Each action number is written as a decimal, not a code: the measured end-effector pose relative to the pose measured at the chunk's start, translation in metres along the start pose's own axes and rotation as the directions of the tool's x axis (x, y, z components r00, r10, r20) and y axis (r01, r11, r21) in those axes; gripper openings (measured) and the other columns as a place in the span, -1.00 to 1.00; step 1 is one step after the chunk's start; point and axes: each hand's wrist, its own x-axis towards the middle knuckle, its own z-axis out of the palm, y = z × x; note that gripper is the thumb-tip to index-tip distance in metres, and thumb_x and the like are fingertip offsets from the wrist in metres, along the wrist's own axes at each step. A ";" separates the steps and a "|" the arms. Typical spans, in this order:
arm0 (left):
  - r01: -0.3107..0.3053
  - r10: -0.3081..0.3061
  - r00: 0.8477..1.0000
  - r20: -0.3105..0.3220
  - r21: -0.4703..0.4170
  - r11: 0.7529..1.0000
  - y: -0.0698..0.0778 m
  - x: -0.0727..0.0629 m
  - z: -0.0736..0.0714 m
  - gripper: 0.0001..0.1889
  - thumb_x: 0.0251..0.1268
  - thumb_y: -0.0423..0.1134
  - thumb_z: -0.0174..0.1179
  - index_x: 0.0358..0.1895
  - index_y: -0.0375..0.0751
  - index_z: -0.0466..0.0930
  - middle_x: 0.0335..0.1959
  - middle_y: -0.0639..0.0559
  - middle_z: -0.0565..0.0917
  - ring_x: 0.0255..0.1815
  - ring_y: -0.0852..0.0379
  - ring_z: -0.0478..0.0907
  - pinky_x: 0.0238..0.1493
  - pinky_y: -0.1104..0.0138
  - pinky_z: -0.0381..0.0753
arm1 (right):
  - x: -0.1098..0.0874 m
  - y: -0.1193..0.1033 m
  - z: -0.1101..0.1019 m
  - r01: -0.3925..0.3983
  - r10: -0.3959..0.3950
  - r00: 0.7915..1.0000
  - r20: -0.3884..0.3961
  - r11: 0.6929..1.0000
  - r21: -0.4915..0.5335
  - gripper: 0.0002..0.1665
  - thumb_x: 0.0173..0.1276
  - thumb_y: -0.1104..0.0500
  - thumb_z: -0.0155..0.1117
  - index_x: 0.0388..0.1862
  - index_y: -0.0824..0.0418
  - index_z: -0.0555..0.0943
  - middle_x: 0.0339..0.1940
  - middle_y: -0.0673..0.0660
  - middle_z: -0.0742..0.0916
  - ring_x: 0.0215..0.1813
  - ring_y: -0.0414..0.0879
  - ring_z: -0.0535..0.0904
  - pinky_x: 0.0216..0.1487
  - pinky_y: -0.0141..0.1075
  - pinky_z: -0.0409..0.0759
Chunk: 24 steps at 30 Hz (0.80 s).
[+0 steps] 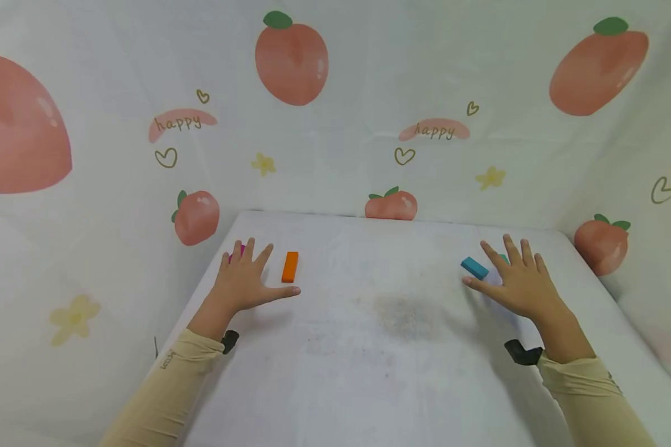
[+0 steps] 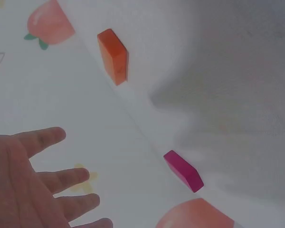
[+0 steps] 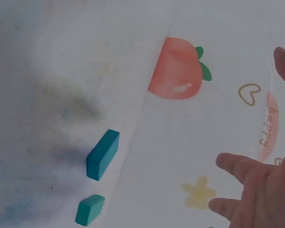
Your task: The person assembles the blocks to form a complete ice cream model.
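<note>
My left hand (image 1: pixel 245 282) is spread above the left side of the table, fingers straight, holding nothing. Partly hidden behind its fingers is a magenta block (image 2: pixel 184 171). An orange rectangular block (image 1: pixel 290 267) lies just right of that hand's fingertips. On the other side, my right hand (image 1: pixel 519 282) also hovers with fingers fanned out and nothing in them. A blue rectangular block (image 1: pixel 474 267) lies to the left of its index finger. Behind the fingers a smaller teal block (image 3: pixel 90 210) shows; in the right wrist view it sits near the blue one.
The blocks rest on a white table (image 1: pixel 335 385) with a greyish stain (image 1: pixel 405 315) near its middle. A white curtain (image 1: pixel 335 149) printed with peaches, flowers and hearts hangs behind the table and along both sides. Dark straps show at both wrists.
</note>
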 end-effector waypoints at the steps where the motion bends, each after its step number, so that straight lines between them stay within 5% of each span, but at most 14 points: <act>1: -0.005 0.005 1.000 -0.009 -0.005 1.000 0.000 0.000 0.000 0.41 -0.07 0.87 -0.02 0.73 -0.08 0.08 0.71 -0.48 -0.01 0.70 -0.60 -0.13 0.61 -0.45 -0.08 | 0.000 0.000 0.000 0.001 -0.001 1.000 -0.004 1.000 0.001 0.26 0.41 -0.60 0.08 0.79 0.10 -0.01 0.72 0.57 -0.05 0.67 0.66 -0.26 0.53 0.60 -0.18; 5: -0.050 0.049 0.996 -0.068 -0.017 0.999 0.000 0.000 0.000 0.21 0.13 0.70 0.12 0.64 -0.18 0.29 0.62 -0.44 0.28 0.60 -0.49 0.23 0.53 -0.34 0.29 | -0.002 0.001 -0.002 0.019 -0.018 0.999 -0.035 1.000 0.010 0.20 0.44 -0.53 0.13 0.74 0.21 0.14 0.69 0.57 0.15 0.64 0.64 0.03 0.48 0.58 0.10; 10: -0.120 0.118 0.987 -0.107 -0.020 0.993 0.002 -0.001 0.002 -0.18 0.34 0.34 0.29 0.36 -0.32 0.62 0.26 -0.31 0.69 0.15 -0.25 0.68 -0.02 -0.11 0.78 | -0.003 0.005 0.001 0.047 -0.044 0.997 -0.065 0.997 0.054 -0.12 0.52 -0.32 0.24 0.49 0.33 0.50 0.48 0.53 0.49 0.35 0.51 0.53 0.16 0.44 0.56; 17: -0.137 0.129 0.985 -0.115 -0.067 0.988 0.005 -0.002 0.004 -0.32 0.38 0.19 0.34 0.26 -0.35 0.68 0.14 -0.29 0.74 0.04 -0.17 0.70 -0.18 -0.01 0.80 | -0.004 0.010 0.008 0.059 -0.041 0.991 -0.123 0.988 0.139 -0.38 0.54 -0.13 0.30 0.29 0.32 0.65 0.23 0.48 0.66 0.10 0.39 0.69 -0.08 0.30 0.66; 24: -0.151 0.133 0.984 -0.122 -0.156 0.976 0.007 0.004 0.009 -0.35 0.40 0.10 0.36 0.27 -0.42 0.65 0.16 -0.32 0.73 0.14 -0.20 0.67 0.08 -0.08 0.76 | 0.001 0.016 0.019 0.093 -0.050 0.980 -0.192 0.970 0.225 -0.49 0.51 0.06 0.36 0.21 0.44 0.67 0.12 0.47 0.70 0.08 0.38 0.66 0.01 0.27 0.65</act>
